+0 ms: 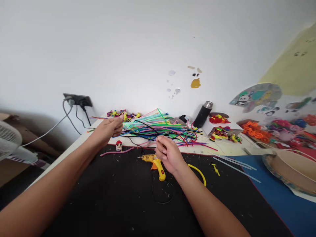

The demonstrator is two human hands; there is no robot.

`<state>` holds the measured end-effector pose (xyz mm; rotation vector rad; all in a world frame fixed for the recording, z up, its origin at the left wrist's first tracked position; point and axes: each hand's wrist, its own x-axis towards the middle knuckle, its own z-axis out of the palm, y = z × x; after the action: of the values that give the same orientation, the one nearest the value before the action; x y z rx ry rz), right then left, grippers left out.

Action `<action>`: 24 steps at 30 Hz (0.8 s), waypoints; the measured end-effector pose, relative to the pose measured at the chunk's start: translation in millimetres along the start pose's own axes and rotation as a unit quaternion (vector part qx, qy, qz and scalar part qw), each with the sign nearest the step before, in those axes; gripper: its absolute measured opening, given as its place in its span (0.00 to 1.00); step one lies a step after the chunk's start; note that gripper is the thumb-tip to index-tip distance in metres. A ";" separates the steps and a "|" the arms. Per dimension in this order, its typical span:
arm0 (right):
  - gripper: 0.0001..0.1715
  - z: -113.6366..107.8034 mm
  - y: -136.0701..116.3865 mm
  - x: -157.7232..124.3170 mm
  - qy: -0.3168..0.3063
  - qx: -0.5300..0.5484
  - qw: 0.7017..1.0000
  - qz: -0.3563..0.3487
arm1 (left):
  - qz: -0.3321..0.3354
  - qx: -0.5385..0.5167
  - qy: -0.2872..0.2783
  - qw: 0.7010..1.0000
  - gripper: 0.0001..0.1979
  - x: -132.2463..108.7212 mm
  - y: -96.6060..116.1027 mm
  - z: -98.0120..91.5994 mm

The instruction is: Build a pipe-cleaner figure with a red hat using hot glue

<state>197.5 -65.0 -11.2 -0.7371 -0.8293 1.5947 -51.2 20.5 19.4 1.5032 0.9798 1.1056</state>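
Observation:
My right hand (169, 153) is closed in a pinch on a black pipe cleaner (147, 125), which sticks up and to the left from its fingertips. My left hand (111, 126) is a closed fist raised near the back left of the table; whatever its fingers hold is hidden. Just left of and beneath my right hand, a yellow hot glue gun (161, 171) lies on the black mat (108, 197). Behind both hands spreads a pile of many-coloured pipe cleaners (150, 120). Below my left hand stand a small red-capped figure (118, 145) and a curved pink pipe cleaner (117, 152).
A bent yellow pipe cleaner (201, 174), a small yellow piece (216, 169) and clear glue sticks (237, 168) lie to the right. Farther back are a black flask (202, 114) and a white box (223, 126). A round basket (283, 171) stands at the right, a fan (10, 140) at the left.

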 end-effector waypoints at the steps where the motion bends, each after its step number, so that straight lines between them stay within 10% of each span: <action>1: 0.15 2.9 1.7 2.9 -0.003 0.006 1.000 0.001 | -0.006 0.057 0.012 0.998 0.31 -4.8 -3.4 -10.0; 7: 0.15 5.9 16.4 7.2 -0.013 0.017 1.000 0.018 | -0.064 0.464 0.025 0.883 0.21 -20.9 -33.6 -51.4; 13: 0.14 -8.6 14.5 -2.8 0.002 0.024 1.000 0.017 | -0.114 0.579 -0.020 0.807 0.26 -18.9 -59.3 -43.3; 18: 0.13 -7.1 19.5 -7.4 -0.007 -0.003 1.000 0.022 | -0.151 0.588 -0.016 0.794 0.25 -10.6 -72.5 -40.1; 24: 0.13 -2.7 27.2 -7.3 -0.019 -0.017 0.999 0.046 | -0.155 0.506 -0.027 0.848 0.22 -3.8 -79.3 -45.6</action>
<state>186.2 -75.0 -35.1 -0.7818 -0.8621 1.6851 -100.1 42.6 -54.7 2.0413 1.8483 0.2502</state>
